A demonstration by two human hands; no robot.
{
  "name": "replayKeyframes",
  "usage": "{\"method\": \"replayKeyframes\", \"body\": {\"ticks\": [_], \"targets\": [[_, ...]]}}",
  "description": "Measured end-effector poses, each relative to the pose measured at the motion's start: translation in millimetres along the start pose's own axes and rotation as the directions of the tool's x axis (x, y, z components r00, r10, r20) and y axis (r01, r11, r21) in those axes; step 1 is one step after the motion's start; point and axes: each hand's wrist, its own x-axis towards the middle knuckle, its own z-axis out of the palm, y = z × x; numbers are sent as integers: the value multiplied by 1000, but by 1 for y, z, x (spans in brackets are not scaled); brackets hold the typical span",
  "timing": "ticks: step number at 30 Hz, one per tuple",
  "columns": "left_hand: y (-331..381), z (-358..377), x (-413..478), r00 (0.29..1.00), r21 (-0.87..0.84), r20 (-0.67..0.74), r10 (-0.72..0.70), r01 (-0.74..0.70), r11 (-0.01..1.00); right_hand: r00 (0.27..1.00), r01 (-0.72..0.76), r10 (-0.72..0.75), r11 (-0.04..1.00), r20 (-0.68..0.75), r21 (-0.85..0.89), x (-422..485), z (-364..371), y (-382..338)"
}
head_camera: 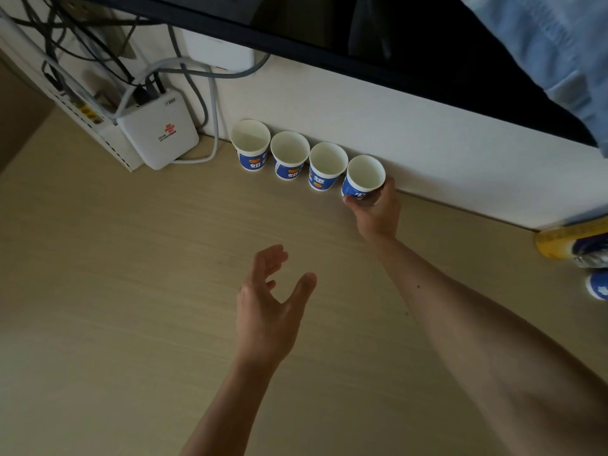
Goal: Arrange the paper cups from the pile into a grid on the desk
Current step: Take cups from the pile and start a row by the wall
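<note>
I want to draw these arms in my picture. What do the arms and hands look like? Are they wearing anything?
Both arms are bare as far as the picture shows, with no sleeves in view. The left hand and right hand wear no gloves, and no rings, watch or bracelet show. The right forearm has one small dark spot.

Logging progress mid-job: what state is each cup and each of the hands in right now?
Leftmost cup: upright, empty, by wall.
Second cup: upright, empty.
Third cup: upright, empty.
Fourth cup: empty, gripped at row's end.
Right hand: grips fourth cup.
Left hand: open, holding nothing.
</note>
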Motion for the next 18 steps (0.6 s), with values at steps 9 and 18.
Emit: {"method": "replayKeyframes", "body": {"ticks": [9, 18], "targets": [[7, -1, -8, 1000, 5, 18, -7, 7, 1000, 999, -35, 35, 997, -5, -66, -33, -30, -1], [40, 31, -60, 989, 1, 145, -12, 12, 1000, 997, -67, 68, 998, 46, -16, -159, -132, -5]]}}
